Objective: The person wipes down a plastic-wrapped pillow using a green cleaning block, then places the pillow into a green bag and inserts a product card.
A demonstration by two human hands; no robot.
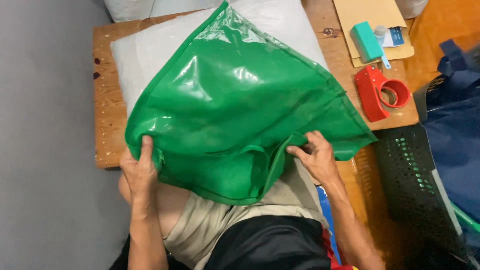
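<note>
Two bare hands hold one large green bag (235, 105) by its near edge, above a small wooden table (107, 125). The left hand (141, 172) grips the left corner of the bag, with the thumb on top and the other fingers closed under the material. The right hand (316, 157) pinches the folded rim on the right side, fingers pressed together on the fabric. The bag has a glossy, transparent plastic face that reflects light, with a border of matte woven fabric and a zipper line along the edge; its shape is like a big diamond, with one corner pointing away from the person. It lies over a white pillow (140, 52), which is soft and fills most of the table top. The near edge of the bag hangs over the front edge of the table, toward the person's lap.

On the right end of the table there is a red tape dispenser (382, 92), a teal block (366, 41) and a brown envelope (367, 12), all well apart from the hands. Beside the table on the right stands a dark perforated basket (410, 170), probably plastic, and a dark blue bag (457, 115). To the left, the grey floor (45, 135) gives open room.
</note>
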